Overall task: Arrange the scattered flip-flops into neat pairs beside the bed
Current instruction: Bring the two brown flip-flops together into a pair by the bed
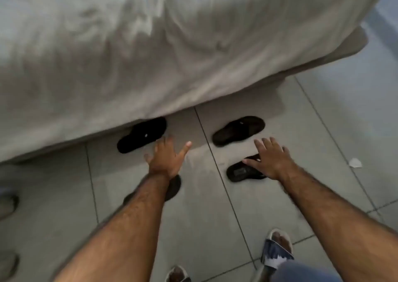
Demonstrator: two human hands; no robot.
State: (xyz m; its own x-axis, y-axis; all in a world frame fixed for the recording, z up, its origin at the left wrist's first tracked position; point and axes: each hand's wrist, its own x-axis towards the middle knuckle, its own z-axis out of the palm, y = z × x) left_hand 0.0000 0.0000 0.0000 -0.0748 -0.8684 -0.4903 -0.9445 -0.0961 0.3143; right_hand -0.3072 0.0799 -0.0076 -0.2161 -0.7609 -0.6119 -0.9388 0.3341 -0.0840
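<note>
Both hands reach for the scattered flip-flops

Our left hand (167, 159) and right hand (272, 157) are spread open, each grip empty — the black flip-flops (238, 130) look light and bendy, so we'd pinch the straps.

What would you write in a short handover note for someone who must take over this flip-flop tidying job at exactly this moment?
Left hand: open, empty, fingers spread, reaching toward the black flip-flop half under the bed cover.
Right hand: open, over the dark flip-flop nearest it; whether it touches is unclear, no grip closed.
Other flip-flops: one dark flip-flop by the bed edge; another dark flip-flop largely hidden under the left forearm.
Done: nothing paired; all four lie apart at different angles on the tiled floor.
Left: gather them, match pairs, set them side by side next to the bed.
</note>
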